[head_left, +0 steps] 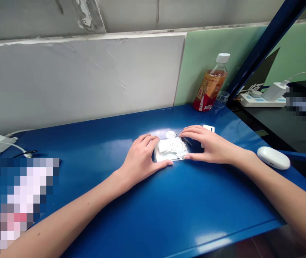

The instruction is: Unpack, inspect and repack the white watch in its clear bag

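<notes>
Head view: a clear packet (167, 156) with a coiled white cable (178, 147) inside lies flat on the blue worktop (153, 208). At the packet's left edge, the left hand (140, 154) has its thumb and fingers spread apart; at the packet's right edge, the right hand (210, 145) has its own spread too. Beyond and right of the packet stands a drink bottle (209, 87).

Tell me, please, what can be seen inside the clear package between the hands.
Inside the clear package are a coiled white cable and, left of it, what looks like a white block. Whatever lies beneath them is covered and cannot be seen.
</notes>
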The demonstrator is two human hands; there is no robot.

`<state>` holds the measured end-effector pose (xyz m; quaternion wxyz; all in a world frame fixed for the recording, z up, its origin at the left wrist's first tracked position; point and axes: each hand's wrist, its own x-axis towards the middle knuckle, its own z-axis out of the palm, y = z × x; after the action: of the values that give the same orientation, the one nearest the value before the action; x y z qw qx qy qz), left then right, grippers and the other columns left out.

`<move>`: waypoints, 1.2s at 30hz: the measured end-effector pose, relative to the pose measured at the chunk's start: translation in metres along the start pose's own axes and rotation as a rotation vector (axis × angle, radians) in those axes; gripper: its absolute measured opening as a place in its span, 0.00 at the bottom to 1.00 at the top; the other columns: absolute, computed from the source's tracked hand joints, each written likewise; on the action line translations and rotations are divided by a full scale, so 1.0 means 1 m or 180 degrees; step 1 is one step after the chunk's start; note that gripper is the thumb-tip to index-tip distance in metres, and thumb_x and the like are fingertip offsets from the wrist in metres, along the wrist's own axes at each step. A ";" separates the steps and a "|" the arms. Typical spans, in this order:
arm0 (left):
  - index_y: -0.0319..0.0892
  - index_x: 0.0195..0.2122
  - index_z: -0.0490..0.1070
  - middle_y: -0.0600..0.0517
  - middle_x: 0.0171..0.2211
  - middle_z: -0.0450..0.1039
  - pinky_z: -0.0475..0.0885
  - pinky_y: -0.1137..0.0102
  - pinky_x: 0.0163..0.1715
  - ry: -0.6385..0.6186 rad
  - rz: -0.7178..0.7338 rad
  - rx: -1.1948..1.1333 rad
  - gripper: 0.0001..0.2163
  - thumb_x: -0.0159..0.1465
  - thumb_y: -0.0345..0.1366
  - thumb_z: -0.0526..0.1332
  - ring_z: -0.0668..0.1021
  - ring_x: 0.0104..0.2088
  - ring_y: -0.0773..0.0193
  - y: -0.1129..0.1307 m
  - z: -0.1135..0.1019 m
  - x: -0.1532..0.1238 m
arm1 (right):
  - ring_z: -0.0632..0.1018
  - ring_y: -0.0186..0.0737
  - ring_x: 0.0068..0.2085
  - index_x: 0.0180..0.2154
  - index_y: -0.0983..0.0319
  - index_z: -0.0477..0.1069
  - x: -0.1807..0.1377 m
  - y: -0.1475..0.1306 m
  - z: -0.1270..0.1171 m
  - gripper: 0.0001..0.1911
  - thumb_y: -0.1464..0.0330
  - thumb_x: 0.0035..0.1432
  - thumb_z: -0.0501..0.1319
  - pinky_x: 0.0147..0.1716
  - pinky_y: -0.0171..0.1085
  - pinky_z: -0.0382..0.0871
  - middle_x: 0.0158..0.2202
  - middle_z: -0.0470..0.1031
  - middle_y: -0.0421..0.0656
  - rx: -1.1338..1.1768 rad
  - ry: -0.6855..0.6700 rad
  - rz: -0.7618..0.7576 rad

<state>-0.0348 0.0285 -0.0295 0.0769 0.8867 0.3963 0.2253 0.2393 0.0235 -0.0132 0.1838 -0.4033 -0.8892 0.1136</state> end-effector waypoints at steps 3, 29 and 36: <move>0.37 0.50 0.71 0.38 0.52 0.75 0.72 0.51 0.52 -0.0102 -0.0049 0.0073 0.33 0.54 0.61 0.68 0.75 0.54 0.42 0.001 -0.005 0.002 | 0.69 0.60 0.62 0.61 0.63 0.67 -0.001 0.000 0.001 0.35 0.50 0.58 0.64 0.58 0.56 0.67 0.59 0.72 0.55 -0.0095 -0.0027 -0.0049; 0.42 0.49 0.71 0.42 0.51 0.74 0.70 0.53 0.53 -0.0145 0.0194 -0.0195 0.30 0.52 0.57 0.69 0.74 0.53 0.45 -0.023 -0.012 0.007 | 0.61 0.62 0.68 0.62 0.62 0.63 -0.004 0.004 0.004 0.36 0.50 0.59 0.62 0.62 0.60 0.63 0.66 0.62 0.57 -0.0160 -0.0140 0.0201; 0.42 0.46 0.69 0.41 0.52 0.73 0.66 0.50 0.59 -0.0168 0.0216 -0.0280 0.27 0.51 0.55 0.69 0.70 0.58 0.44 -0.026 -0.010 0.009 | 0.63 0.62 0.67 0.63 0.62 0.62 -0.003 0.004 0.002 0.38 0.49 0.58 0.63 0.62 0.60 0.64 0.66 0.62 0.57 -0.0062 -0.0223 0.0090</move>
<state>-0.0512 0.0523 -0.0256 0.1186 0.9011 0.3535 0.2215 0.2431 0.0240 -0.0171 0.1470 -0.4134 -0.8904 0.1216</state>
